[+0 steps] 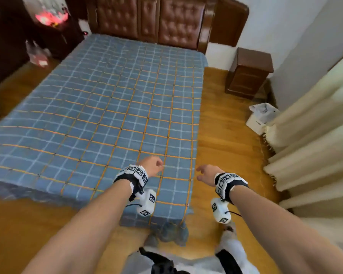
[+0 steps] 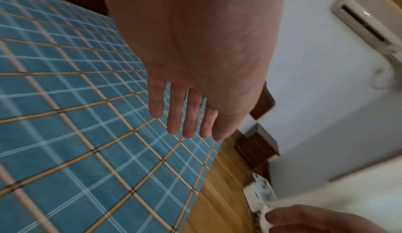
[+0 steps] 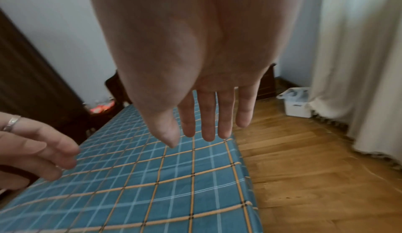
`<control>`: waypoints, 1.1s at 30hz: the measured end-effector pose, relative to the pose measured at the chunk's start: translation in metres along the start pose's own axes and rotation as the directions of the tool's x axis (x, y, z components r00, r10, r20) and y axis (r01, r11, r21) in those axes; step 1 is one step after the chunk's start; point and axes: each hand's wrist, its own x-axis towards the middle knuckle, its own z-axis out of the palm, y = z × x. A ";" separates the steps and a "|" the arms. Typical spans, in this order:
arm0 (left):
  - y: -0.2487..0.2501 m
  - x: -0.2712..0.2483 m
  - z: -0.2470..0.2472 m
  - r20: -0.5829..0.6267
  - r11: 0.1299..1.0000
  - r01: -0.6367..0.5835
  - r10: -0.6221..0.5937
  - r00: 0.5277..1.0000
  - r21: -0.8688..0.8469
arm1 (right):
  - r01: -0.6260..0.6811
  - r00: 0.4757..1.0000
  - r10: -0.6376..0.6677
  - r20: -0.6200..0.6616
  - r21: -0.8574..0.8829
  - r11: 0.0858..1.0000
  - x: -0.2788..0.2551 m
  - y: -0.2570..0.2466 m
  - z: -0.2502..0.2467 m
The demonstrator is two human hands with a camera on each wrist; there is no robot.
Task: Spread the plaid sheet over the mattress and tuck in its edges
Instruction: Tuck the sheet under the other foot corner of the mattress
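Observation:
The blue plaid sheet [image 1: 107,107] with orange and white lines lies flat over the whole mattress, reaching the headboard. Its near edge hangs loose at the foot, and the near right corner [image 1: 172,228] droops toward the floor. My left hand [image 1: 152,165] hovers above the sheet near its right edge, fingers straight and relaxed, holding nothing [image 2: 185,116]. My right hand [image 1: 204,172] hangs just past the bed's right edge over the floor, fingers also straight and empty [image 3: 208,121]. Neither hand touches the sheet [image 3: 163,185].
A padded brown headboard [image 1: 166,22] stands at the far end. A dark nightstand [image 1: 249,74] and a white bin [image 1: 262,117] sit on the wooden floor [image 1: 222,135] to the right, beside cream curtains [image 1: 315,135]. Dark furniture lines the left wall.

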 end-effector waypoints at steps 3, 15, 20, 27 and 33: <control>-0.003 -0.009 0.021 -0.096 0.974 0.183 -0.197 0.976 -0.133 | 0.163 0.986 -0.158 0.055 -0.100 0.982 0.041 0.008 -0.007; 0.021 -0.051 0.254 0.138 0.643 0.667 -0.673 0.727 -0.375 | 0.432 0.860 -0.349 0.373 -0.165 0.887 0.136 0.100 0.085; -0.004 0.001 0.366 0.219 0.555 0.648 -0.647 0.730 -0.521 | 0.312 0.884 -0.261 0.389 -0.074 0.947 0.184 0.143 0.180; -0.065 0.097 0.489 0.153 0.456 0.538 -0.645 0.749 -0.709 | 0.200 0.932 -0.277 0.232 0.306 0.931 0.268 0.162 0.325; -0.082 0.121 0.530 -0.067 0.463 0.473 -0.764 0.642 -0.749 | 0.285 0.928 -0.368 0.051 0.539 0.793 0.288 0.177 0.359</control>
